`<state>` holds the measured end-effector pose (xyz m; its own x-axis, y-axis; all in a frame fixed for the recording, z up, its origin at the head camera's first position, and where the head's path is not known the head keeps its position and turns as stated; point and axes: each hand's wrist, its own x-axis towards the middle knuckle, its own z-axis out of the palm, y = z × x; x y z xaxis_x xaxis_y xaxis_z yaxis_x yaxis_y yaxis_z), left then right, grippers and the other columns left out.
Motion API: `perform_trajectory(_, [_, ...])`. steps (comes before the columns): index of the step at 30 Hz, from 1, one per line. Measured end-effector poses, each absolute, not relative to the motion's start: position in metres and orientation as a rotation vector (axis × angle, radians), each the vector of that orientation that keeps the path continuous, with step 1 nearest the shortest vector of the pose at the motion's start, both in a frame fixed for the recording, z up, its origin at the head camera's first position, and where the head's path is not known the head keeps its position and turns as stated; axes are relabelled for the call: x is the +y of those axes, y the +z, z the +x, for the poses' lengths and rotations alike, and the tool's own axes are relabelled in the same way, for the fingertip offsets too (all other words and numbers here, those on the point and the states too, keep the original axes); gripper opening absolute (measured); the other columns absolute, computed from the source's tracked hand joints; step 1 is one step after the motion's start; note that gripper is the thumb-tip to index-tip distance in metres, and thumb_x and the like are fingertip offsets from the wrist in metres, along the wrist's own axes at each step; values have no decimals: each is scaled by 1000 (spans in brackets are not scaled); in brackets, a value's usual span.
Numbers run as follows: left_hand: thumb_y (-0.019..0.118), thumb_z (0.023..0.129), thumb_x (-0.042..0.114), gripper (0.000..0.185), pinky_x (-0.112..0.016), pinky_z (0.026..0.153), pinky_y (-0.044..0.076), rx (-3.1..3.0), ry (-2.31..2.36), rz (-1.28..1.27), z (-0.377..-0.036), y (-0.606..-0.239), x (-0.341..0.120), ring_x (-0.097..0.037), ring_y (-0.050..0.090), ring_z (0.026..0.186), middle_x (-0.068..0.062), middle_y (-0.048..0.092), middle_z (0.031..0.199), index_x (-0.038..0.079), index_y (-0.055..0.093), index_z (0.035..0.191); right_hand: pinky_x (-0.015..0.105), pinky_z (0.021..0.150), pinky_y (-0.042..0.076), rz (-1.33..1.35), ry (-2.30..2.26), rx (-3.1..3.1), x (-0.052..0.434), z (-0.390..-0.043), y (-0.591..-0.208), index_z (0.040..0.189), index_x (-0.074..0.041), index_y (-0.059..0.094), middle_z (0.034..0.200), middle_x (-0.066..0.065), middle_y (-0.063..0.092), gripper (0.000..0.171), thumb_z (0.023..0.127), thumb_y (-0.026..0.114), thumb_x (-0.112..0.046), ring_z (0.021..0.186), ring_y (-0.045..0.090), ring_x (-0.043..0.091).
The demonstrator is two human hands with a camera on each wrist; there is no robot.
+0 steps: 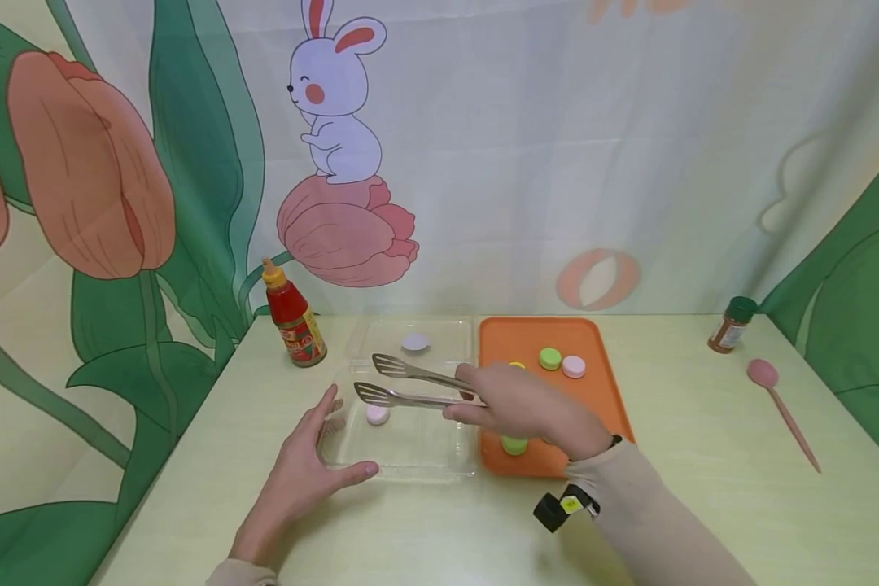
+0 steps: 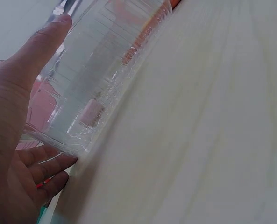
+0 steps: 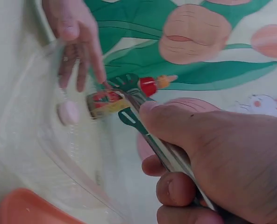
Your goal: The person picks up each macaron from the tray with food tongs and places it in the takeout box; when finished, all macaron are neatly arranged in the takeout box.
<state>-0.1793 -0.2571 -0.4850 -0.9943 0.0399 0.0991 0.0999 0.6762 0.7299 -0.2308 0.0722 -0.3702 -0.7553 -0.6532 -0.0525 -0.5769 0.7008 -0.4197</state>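
Note:
My right hand (image 1: 513, 403) grips metal tongs (image 1: 410, 382) whose two slotted tips stand apart with nothing between them, over a clear plastic container (image 1: 403, 470). A pink disc (image 1: 377, 414) lies in the container's near part and a pale disc (image 1: 415, 342) in its far part. My left hand (image 1: 315, 464) rests against the container's near left corner, thumb along the front wall and fingers straight along the side. The left wrist view shows that hand (image 2: 17, 107) against the container (image 2: 101, 70) and the pink disc (image 2: 92, 112). The right wrist view shows the right hand (image 3: 213, 154), the tongs (image 3: 129, 112) and the pink disc (image 3: 68, 112).
An orange tray (image 1: 527, 338) right of the container holds a green disc (image 1: 550, 358), a pink disc (image 1: 574, 366) and another green disc (image 1: 514, 445). A ketchup bottle (image 1: 295, 325) stands at the back left. A spice jar (image 1: 732, 324) and a pink spoon (image 1: 780, 407) are at the right.

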Motion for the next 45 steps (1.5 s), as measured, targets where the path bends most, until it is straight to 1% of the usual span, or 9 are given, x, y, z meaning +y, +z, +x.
perform_trajectory(4, [93, 67, 59, 129, -61, 119, 33, -2795, -1237, -121, -178, -484, -258, -31, 41, 148, -2, 41, 162, 34, 16, 167, 30, 54, 48, -954, -693, 2720, 89, -226, -364, 110, -18, 56, 77, -1, 61, 35, 101, 63, -51, 55, 52, 10])
perform_trajectory(9, [93, 68, 59, 128, -61, 119, 33, -2800, -1246, -115, -179, -484, -257, -30, 41, 147, -1, 41, 162, 38, 14, 166, 29, 50, 43, -886, -781, 2767, 112, -219, -356, 103, -21, 55, 69, -4, 52, 36, 101, 60, -56, 49, 48, 9])
perform_trajectory(11, [93, 68, 59, 128, -62, 119, 33, -2803, -1253, -113, -179, -484, -257, -30, 41, 147, 0, 40, 163, 40, 13, 166, 28, 50, 40, -888, -810, 2798, 122, -218, -353, 98, -21, 53, 67, -5, 48, 36, 102, 59, -56, 51, 45, 8])
perform_trajectory(14, [93, 68, 58, 127, -62, 120, 32, -2801, -1261, -112, -179, -484, -257, -30, 40, 148, 0, 40, 163, 41, 13, 165, 28, 52, 40, -861, -876, 2817, 138, -216, -351, 96, -21, 53, 68, -6, 49, 37, 102, 58, -58, 55, 45, 9])
perform_trajectory(23, [93, 68, 59, 127, -62, 120, 32, -2803, -1250, -115, -179, -485, -257, -30, 39, 149, 0, 40, 162, 42, 13, 165, 28, 50, 39, -730, -855, 2911, 181, -217, -352, 102, -19, 52, 67, -3, 49, 39, 101, 59, -57, 55, 44, 12])
perform_trajectory(31, [92, 68, 60, 127, -63, 120, 31, -2813, -1248, -99, -179, -485, -257, -29, 37, 150, 0, 40, 163, 43, 13, 165, 29, 51, 40, -646, -836, 2946, 204, -218, -365, 108, -16, 52, 69, -1, 50, 47, 100, 57, -62, 58, 47, 14])
perform_trajectory(37, [92, 68, 61, 128, -63, 120, 30, -2817, -1246, -96, -179, -485, -257, -29, 37, 150, 0, 40, 163, 42, 12, 165, 29, 51, 40, -641, -815, 2948, 212, -222, -384, 106, -14, 52, 69, 0, 48, 40, 103, 59, -53, 58, 46, 14])
perform_trajectory(42, [91, 68, 62, 128, -64, 121, 28, -2826, -1241, -87, -179, -484, -256, -29, 36, 151, -1, 40, 163, 42, 11, 165, 30, 52, 41, -589, -797, 2919, 215, -227, -398, 111, -11, 53, 71, 1, 50, 38, 105, 59, -48, 59, 47, 15])
perform_trajectory(45, [91, 68, 62, 128, -64, 120, 29, -2826, -1243, -86, -179, -484, -256, -29, 37, 150, -1, 40, 163, 43, 11, 165, 30, 52, 41, -574, -757, 2912, 216, -230, -405, 113, -9, 53, 72, 2, 50, 45, 104, 57, -53, 60, 48, 16])
